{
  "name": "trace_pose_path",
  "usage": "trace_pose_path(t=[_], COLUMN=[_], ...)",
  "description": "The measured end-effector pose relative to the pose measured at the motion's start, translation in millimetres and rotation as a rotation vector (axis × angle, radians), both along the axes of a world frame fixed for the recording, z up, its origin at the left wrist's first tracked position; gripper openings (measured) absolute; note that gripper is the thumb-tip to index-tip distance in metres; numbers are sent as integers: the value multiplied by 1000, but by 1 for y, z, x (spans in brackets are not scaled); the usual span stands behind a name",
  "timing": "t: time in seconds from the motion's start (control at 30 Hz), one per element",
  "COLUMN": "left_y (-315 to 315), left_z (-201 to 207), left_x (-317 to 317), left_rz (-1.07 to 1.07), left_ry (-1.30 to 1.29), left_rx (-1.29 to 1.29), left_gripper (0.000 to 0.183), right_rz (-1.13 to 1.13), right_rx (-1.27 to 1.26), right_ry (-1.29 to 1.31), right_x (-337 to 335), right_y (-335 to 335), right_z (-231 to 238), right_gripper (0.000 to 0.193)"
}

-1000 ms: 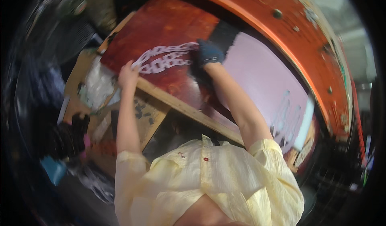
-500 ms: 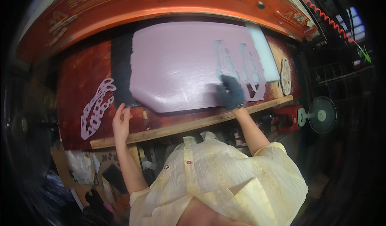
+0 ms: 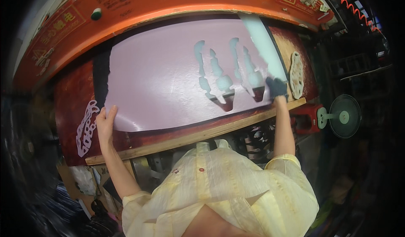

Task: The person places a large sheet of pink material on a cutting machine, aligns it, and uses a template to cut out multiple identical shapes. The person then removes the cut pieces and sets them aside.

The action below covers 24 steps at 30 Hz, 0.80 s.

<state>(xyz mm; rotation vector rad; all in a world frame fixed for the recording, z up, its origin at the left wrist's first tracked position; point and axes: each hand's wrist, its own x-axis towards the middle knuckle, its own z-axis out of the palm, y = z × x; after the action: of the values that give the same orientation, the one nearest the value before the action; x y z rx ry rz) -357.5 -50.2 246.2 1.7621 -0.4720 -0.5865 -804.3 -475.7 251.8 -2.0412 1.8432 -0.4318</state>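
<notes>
A lilac sheet [image 3: 156, 76] lies across the work table, with several elongated cut-out holes toward its right side. Pale blue-green board [image 3: 270, 53] and dark red surface show through them. My bare left hand [image 3: 105, 121] pinches the sheet's left edge near the front corner, thumb on top. My right hand [image 3: 277, 88], in a dark grey-blue glove, is closed at the sheet's right edge by the front corner; its fingertips are partly hidden.
An orange machine beam [image 3: 168, 15] spans the back. A wooden strip [image 3: 198, 132] edges the table's front. Left lies a lilac offcut full of holes [image 3: 86, 129]; right, a beige elongated piece with holes [image 3: 296, 74]. A fan [image 3: 344, 116] stands beyond the right end.
The sheet has shifted left and turned a little. My left hand has come onto its left edge. My right hand has moved from the cut-out area to the right edge. The view has also shifted.
</notes>
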Motion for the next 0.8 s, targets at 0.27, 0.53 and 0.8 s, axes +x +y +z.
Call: trace_pose_path(t=[0.27, 0.53, 0.8], left_y=[-90, -109, -123], left_z=[32, 11, -27], left_x=[-84, -148, -87], left_rz=[-55, -12, 122], left_ry=[-64, -546, -828], left_rx=[-74, 125, 557], left_gripper=[24, 28, 39], right_rz=[8, 102, 7], right_rx=[-120, -3, -153], right_ry=[98, 131, 132], right_x=[-9, -23, -25], right_y=[-168, -204, -160], right_z=[37, 13, -11], right_gripper=[49, 54, 57])
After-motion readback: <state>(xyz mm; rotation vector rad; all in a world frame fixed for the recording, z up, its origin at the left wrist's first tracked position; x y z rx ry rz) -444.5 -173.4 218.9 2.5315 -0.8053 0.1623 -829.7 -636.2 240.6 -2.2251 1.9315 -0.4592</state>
